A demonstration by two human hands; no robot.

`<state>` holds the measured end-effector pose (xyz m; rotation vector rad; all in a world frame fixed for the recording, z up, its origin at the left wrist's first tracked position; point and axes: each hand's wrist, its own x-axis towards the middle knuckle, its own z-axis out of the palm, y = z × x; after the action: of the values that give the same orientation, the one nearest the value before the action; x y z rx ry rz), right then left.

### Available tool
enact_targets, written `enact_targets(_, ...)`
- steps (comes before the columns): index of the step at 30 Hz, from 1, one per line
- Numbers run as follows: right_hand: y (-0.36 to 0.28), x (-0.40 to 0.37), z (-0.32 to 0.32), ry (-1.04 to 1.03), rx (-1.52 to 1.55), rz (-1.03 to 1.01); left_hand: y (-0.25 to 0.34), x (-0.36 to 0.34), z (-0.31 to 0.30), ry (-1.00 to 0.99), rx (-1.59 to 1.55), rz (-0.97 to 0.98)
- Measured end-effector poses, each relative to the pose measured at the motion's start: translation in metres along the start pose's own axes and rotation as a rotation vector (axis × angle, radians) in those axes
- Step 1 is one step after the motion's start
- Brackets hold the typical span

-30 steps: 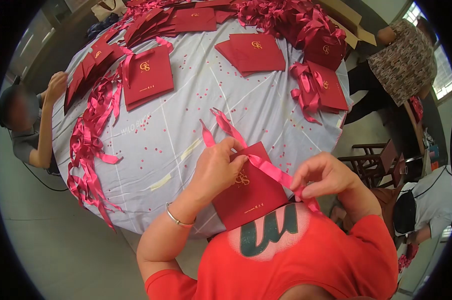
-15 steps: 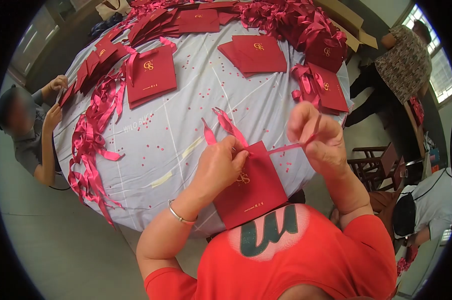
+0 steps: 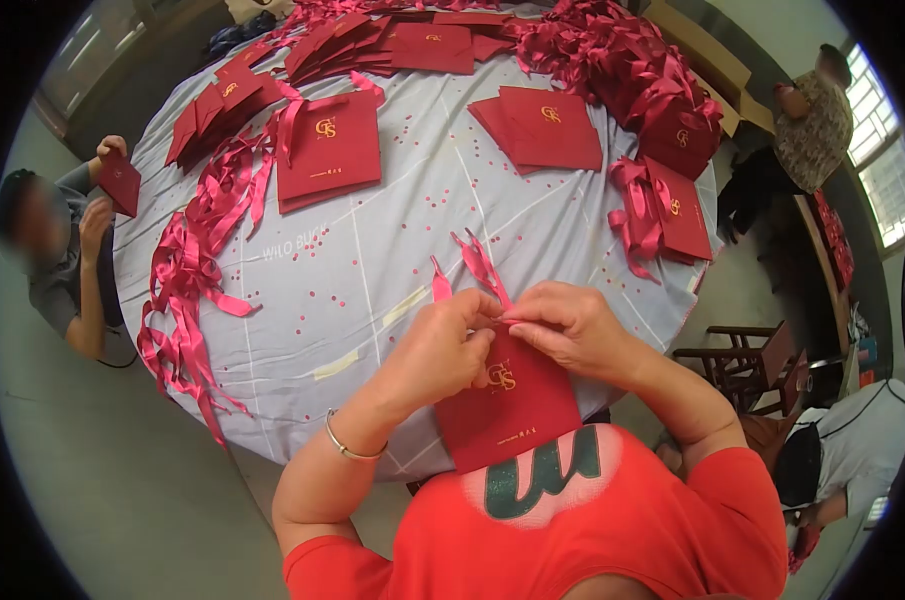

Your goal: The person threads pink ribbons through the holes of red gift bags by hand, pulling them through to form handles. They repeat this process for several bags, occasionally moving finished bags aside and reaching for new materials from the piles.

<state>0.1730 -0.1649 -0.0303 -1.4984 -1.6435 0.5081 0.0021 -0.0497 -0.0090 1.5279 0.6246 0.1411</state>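
A red bag (image 3: 517, 400) with gold lettering stands between my chest and the cloth-covered table (image 3: 372, 290). At its top edge my left hand (image 3: 447, 340) is closed in a pinch on the bag and ribbon. My right hand (image 3: 562, 325) meets it there, fingertips pinched on the pink ribbon (image 3: 479, 262), whose ends stick up beyond the bag. The exact point where the fingers grip is partly hidden.
Red bags (image 3: 330, 150) lie left of centre, others (image 3: 550, 130) right of centre. Loose pink ribbons (image 3: 187, 320) line the left edge; a ribbon heap (image 3: 612, 55) lies at the back right. A co-worker (image 3: 47, 240) holds a red bag at left; other people and a chair (image 3: 747, 365) are at right.
My right hand has come down and left from beside the bag to its top edge, next to my left hand. The co-worker at left now holds up a red bag. The view has shifted slightly.
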Motion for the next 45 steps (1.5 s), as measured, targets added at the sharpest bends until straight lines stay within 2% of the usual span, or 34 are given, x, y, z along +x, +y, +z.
enact_targets(3, 0.001, 0.0, -0.001, 0.059, -0.069, -0.038, -0.002, 0.001, -0.011, -0.075, 0.158, 0.003)
enact_targets(6, 0.004, 0.001, -0.009, 0.064, -0.137, -0.052, 0.002, 0.002, -0.02, -0.058, 0.233, -0.026)
enact_targets(8, 0.012, 0.005, -0.016, 0.049, -0.179, -0.089, 0.003, 0.005, -0.025, -0.041, 0.185, -0.055)
enact_targets(14, 0.017, 0.006, -0.021, -0.006, -0.109, 0.022, -0.004, 0.012, -0.03, -0.046, 0.118, -0.084)
enact_targets(16, 0.017, 0.004, -0.019, -0.025, -0.09, 0.043, 0.001, 0.013, -0.035, -0.162, 0.176, -0.135)
enact_targets(20, 0.008, 0.004, -0.013, 0.024, -0.099, 0.007, -0.008, 0.018, -0.048, -0.264, 0.083, -0.157)
enact_targets(22, 0.006, 0.006, -0.01, 0.047, -0.111, -0.004, -0.012, 0.019, -0.05, -0.342, 0.059, -0.097)
enact_targets(24, 0.004, 0.007, -0.008, 0.16, -0.21, -0.096, -0.009, 0.019, -0.052, -0.348, 0.037, -0.145)
enact_targets(29, -0.011, 0.006, -0.006, 0.098, -0.274, -0.135, -0.019, 0.023, -0.049, -0.359, -0.06, -0.214)
enact_targets(31, -0.014, 0.007, 0.0, 0.105, -0.222, -0.242, -0.019, 0.023, -0.049, -0.347, -0.014, -0.218)
enact_targets(35, -0.016, 0.005, 0.009, 0.041, -0.173, -0.221, -0.013, 0.023, -0.051, -0.347, 0.029, -0.239)
enact_targets(45, -0.016, 0.006, 0.015, 0.032, -0.239, -0.254, -0.018, 0.024, -0.05, -0.362, 0.023, -0.226)
